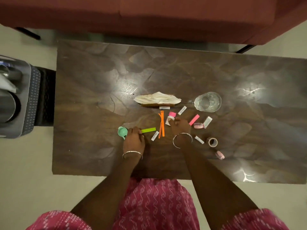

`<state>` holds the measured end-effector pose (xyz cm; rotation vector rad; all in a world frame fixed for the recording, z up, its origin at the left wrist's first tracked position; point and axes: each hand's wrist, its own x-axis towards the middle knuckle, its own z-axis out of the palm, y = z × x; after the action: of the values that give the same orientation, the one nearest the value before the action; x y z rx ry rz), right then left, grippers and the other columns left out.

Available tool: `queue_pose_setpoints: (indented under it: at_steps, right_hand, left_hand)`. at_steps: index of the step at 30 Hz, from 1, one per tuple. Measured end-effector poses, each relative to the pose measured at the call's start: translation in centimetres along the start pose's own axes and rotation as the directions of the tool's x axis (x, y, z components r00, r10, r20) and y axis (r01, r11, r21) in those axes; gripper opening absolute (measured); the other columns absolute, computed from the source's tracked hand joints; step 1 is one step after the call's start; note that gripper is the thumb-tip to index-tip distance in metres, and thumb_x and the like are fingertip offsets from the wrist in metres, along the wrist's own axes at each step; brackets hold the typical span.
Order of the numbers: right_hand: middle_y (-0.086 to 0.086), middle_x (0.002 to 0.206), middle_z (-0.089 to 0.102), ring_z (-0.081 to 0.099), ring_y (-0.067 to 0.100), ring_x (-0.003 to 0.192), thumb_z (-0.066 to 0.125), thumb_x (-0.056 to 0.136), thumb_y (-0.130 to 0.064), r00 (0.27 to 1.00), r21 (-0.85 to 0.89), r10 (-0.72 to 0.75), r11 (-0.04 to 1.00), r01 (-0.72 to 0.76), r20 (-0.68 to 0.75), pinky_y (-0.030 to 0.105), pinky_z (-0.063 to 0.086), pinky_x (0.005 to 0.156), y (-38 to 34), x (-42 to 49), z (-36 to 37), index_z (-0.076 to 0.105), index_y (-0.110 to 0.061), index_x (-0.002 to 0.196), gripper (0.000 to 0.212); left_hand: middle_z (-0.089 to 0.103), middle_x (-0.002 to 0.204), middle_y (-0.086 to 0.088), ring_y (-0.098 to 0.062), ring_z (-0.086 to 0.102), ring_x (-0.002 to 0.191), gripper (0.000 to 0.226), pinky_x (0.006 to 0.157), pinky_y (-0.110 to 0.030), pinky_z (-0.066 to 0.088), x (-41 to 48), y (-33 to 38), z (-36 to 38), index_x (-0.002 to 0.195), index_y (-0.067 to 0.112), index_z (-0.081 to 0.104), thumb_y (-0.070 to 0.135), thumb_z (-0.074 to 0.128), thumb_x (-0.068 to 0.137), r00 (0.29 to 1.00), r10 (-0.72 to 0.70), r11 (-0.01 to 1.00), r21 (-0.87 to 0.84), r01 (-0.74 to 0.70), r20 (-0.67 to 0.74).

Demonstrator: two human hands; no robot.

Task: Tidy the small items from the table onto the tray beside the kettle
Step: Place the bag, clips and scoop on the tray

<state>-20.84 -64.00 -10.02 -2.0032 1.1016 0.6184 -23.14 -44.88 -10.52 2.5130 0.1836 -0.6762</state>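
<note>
Honestly these bits look feather-light: left hand (133, 136) is curled over the mint scoop (122, 131) and stiff green strip (149, 130) mid-desk (86, 103), right hand (180, 126) pinches a pink-capped tube (170, 117), so grab them flat by the ends.

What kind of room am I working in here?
Probably a home living room: a low wooden coffee table stands before a red sofa, with a kettle on a tray alongside.

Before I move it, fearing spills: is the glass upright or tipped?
Upright: the glass shows its round rim from above, standing on the table.
</note>
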Motion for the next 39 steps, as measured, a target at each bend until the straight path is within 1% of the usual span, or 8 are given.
queue_pose_setpoints:
  at_steps: [3,7,13,20,25,29,33,39]
  right_hand:
    - [0.017,0.1,0.073,0.066,0.036,0.099,0.066,0.091,-0.039,1.0,-0.04,0.006,0.999,-0.007,-0.013,0.029,0.037,0.07,-0.3,1.3,1.1,0.072,-0.004,0.101,0.037]
    - [0.015,0.105,0.072,0.065,0.034,0.103,0.078,0.082,-0.035,0.996,-0.005,0.04,0.999,-0.04,-0.079,0.032,0.045,0.076,-0.8,2.2,1.6,0.068,-0.004,0.103,0.039]
    - [0.012,0.097,0.073,0.066,0.031,0.097,0.074,0.082,-0.033,0.997,-0.018,0.019,1.0,-0.021,-0.08,0.025,0.038,0.07,0.3,1.6,1.7,0.071,-0.005,0.099,0.033]
    - [0.012,0.092,0.074,0.068,0.031,0.094,0.08,0.076,-0.028,0.992,0.074,0.003,0.997,0.006,-0.124,0.027,0.044,0.076,2.2,-2.6,-0.6,0.066,-0.01,0.101,0.033]
    - [0.015,0.091,0.075,0.069,0.036,0.093,0.082,0.074,-0.023,0.99,0.079,-0.091,0.992,0.1,-0.109,0.043,0.053,0.085,1.0,-7.2,-2.1,0.067,-0.009,0.1,0.034]
    - [0.01,0.087,0.076,0.07,0.029,0.089,0.083,0.072,-0.02,0.97,0.052,-0.231,0.971,0.235,-0.068,0.033,0.05,0.079,-1.0,-11.2,-2.5,0.069,-0.015,0.097,0.029]
    - [0.005,0.087,0.077,0.072,0.025,0.084,0.086,0.068,-0.023,0.929,0.03,-0.369,0.928,0.37,-0.032,0.041,0.055,0.082,-2.7,-14.3,-1.1,0.072,-0.023,0.09,0.026]
    - [-0.004,0.072,0.069,0.063,0.015,0.068,0.085,0.068,-0.02,0.837,0.023,-0.547,0.837,0.547,0.028,0.023,0.044,0.068,-7.6,-19.4,3.0,0.073,-0.016,0.085,0.021]
  left_hand:
    - [0.058,0.107,-0.009,-0.032,0.06,0.091,0.02,0.075,-0.046,0.052,0.7,-1.2,0.7,0.102,0.012,0.062,0.006,0.062,0.082,0.997,0.08,0.996,0.025,-0.08,0.007]
    - [0.055,0.116,-0.008,-0.034,0.062,0.087,0.031,0.072,-0.045,0.054,2.3,-1.2,0.9,0.113,0.016,0.062,0.012,0.067,0.083,0.99,0.113,0.983,0.135,-0.123,0.078]
    - [0.06,0.109,-0.008,-0.036,0.065,0.087,0.021,0.066,-0.041,0.052,3.8,-0.2,0.7,0.105,0.016,0.065,0.02,0.067,0.084,0.975,0.178,0.909,0.356,-0.215,0.134]
    - [0.068,0.091,-0.011,-0.032,0.065,0.085,0.019,0.068,-0.037,0.046,1.3,0.5,-1.7,0.098,0.012,0.059,0.026,0.066,0.088,0.992,0.117,0.984,0.128,-0.122,0.048]
    - [0.066,0.081,-0.011,-0.036,0.063,0.076,0.022,0.062,-0.037,0.047,-3.5,-0.1,-4.7,0.097,0.011,0.056,0.027,0.066,0.086,0.998,0.02,0.999,-0.027,-0.022,-0.058]
    - [0.071,0.088,-0.012,-0.038,0.065,0.085,0.023,0.068,-0.04,0.049,-7.3,-0.9,-7.5,0.102,0.012,0.061,0.026,0.068,0.085,0.987,-0.067,0.992,-0.118,0.049,-0.146]
    - [0.073,0.089,-0.014,-0.039,0.067,0.085,0.023,0.068,-0.04,0.048,-10.1,-2.1,-10.5,0.1,0.01,0.066,0.027,0.07,0.085,0.956,-0.148,0.973,-0.211,0.094,-0.254]
    - [0.075,0.092,-0.007,-0.033,0.068,0.089,0.022,0.073,-0.037,0.049,-12.0,-6.7,-16.3,0.102,0.017,0.071,0.033,0.069,0.087,0.902,-0.268,0.942,-0.29,0.17,-0.34]
